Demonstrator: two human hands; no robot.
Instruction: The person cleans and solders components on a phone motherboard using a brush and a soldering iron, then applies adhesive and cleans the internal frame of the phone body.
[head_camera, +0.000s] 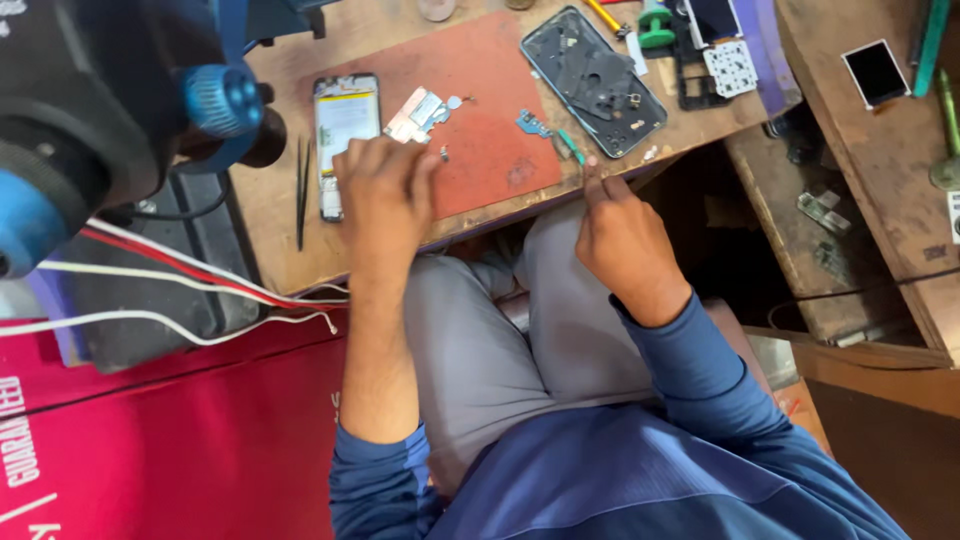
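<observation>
My left hand (385, 185) rests knuckles-up on the red mat (490, 90), fingers curled down beside an opened phone (345, 125) with a pale battery. A small silver circuit board (420, 112) lies just beyond the fingertips. Whether anything is under those fingers is hidden. At the table's front edge, my right hand (620, 235) pinches a thin green-handled tool (571, 147) whose tip points toward a small blue part (531, 123). A dark phone back frame (593, 80) with loose pieces lies beyond it.
Black tweezers (301, 190) lie left of the phone. A large black device with a blue knob (222, 100) fills the upper left, with white and red cables (200, 290) trailing below. Small screens and a white keypad part (730, 68) sit at the back right, near a lower wooden shelf (880, 150).
</observation>
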